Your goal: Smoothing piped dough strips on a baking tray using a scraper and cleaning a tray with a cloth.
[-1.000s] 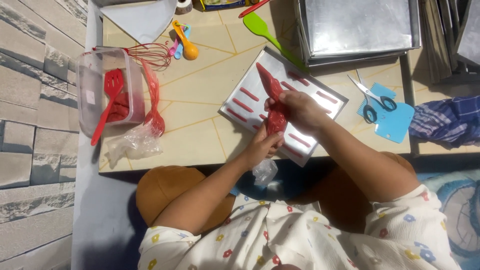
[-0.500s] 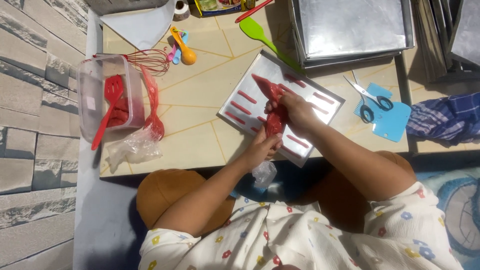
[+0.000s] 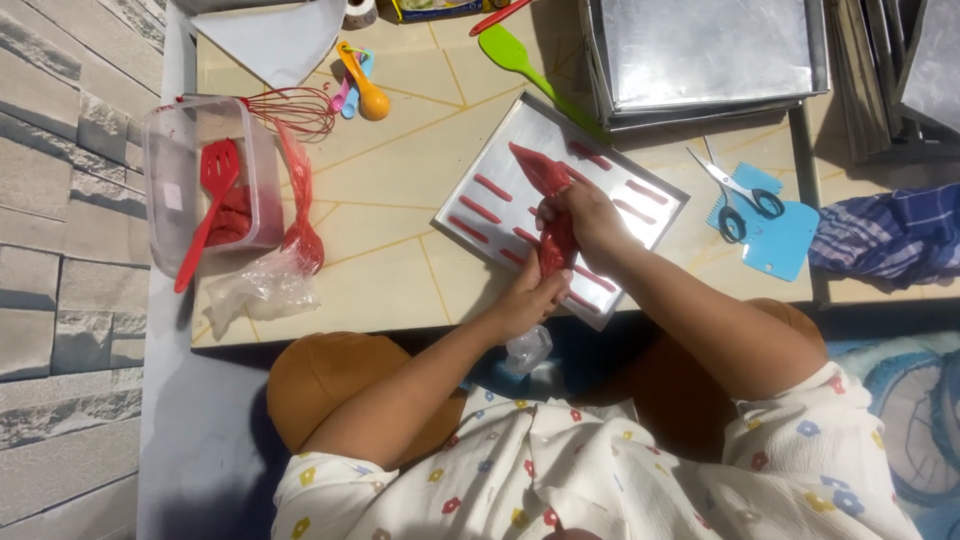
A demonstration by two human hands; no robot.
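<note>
A red-filled piping bag (image 3: 548,190) is held over a metal baking tray (image 3: 478,178) that lies tilted on the low tiled table. My right hand (image 3: 583,215) grips the bag's upper part. My left hand (image 3: 530,290) holds the bag's lower tip end near the tray's front edge. Several short red piped strips (image 3: 486,208) lie in rows on the tray.
A clear plastic tub (image 3: 190,190) with red batter and a red spatula stands at the left, beside a red whisk (image 3: 298,130) and crumpled plastic. Green spatula (image 3: 515,55), measuring spoons, stacked metal trays (image 3: 705,50), scissors (image 3: 735,190) on a blue scraper, checked cloth at right.
Both hands and the piping bag have shifted slightly along the tray; the bag stays gripped by both hands. Nothing else on the table has moved.
</note>
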